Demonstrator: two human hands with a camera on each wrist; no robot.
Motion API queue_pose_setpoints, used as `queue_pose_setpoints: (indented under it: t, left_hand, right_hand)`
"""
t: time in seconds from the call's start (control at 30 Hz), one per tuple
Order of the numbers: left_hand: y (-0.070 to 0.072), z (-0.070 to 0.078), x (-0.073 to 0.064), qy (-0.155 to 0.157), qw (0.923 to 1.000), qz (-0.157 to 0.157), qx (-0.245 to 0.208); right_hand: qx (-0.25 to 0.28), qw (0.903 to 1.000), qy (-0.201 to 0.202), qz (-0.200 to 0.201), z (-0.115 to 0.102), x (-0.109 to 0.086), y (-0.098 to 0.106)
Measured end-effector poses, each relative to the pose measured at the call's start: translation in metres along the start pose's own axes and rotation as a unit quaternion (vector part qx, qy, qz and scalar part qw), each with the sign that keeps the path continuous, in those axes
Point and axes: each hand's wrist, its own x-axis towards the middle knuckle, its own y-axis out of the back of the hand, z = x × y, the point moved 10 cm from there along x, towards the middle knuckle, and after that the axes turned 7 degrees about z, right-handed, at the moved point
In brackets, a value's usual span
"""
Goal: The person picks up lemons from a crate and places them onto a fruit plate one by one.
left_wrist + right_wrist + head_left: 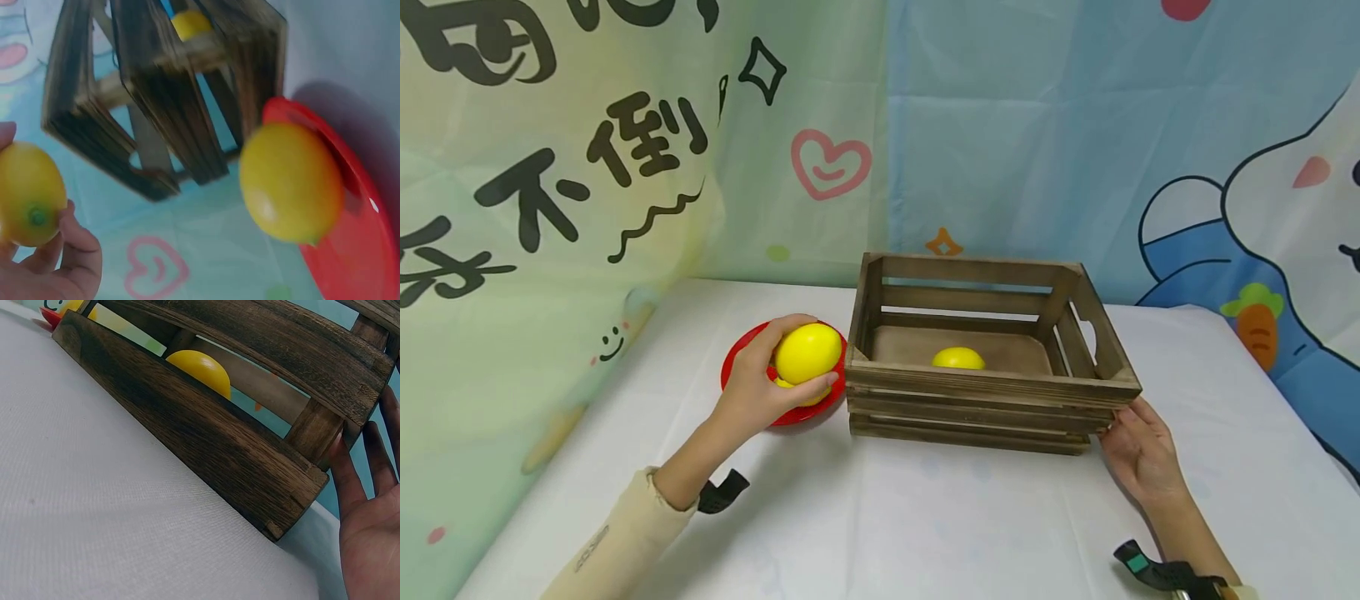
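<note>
My left hand (752, 387) holds a yellow lemon (808, 353) between thumb and fingers, above a red plate (790, 419). On that plate rests a second lemon (290, 181), mostly covered by the held one in the head view. To the right of the plate stands a brown slatted wooden crate (985, 408). Inside it, on the bottom, lies another lemon (958, 358), partly hidden by the front slats. At the crate's right end, my right hand (1146, 454) touches the side with its fingers extended; some fingertips are hidden behind the wood.
A white cloth (925, 517) covers the table. Behind it hangs a printed backdrop (970, 133) with a rabbit, a heart and lettering, close to the crate's back. The plate's right edge lies against or just beside the crate.
</note>
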Motion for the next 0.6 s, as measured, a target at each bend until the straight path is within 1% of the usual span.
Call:
queue_pose_setpoints:
  t: [0.1, 0.13, 0.23, 0.37, 0.47, 0.6]
  left_hand:
    - [0.005, -0.014, -0.001, 0.031, 0.9994, -0.002, 0.014]
    - [0.006, -0.018, -0.001, 0.036, 0.9992, -0.002, 0.018]
    - [0.009, -0.030, -0.001, 0.044, 0.9987, 0.000, 0.025]
    - [0.019, -0.047, -0.002, 0.054, 0.9979, 0.010, 0.034]
    - [0.024, -0.061, -0.003, 0.071, 0.9964, 0.014, 0.044]
    - [0.030, -0.083, -0.006, 0.113, 0.9919, 0.013, 0.057]
  right_hand:
    - [0.010, 0.9999, -0.003, -0.001, -0.001, -0.001, 0.001]
    - [0.021, 0.9998, -0.003, -0.005, -0.001, -0.001, 0.000]
    - [0.024, 0.9997, 0.000, -0.004, -0.002, -0.001, 0.001]
    - [-0.004, 0.9999, 0.002, 0.013, -0.001, 0.000, 0.004]
    - [0.003, 1.0000, 0.003, 0.009, -0.001, 0.001, 0.003]
    - [0.044, 0.9990, 0.000, -0.008, -0.002, 0.000, -0.001]
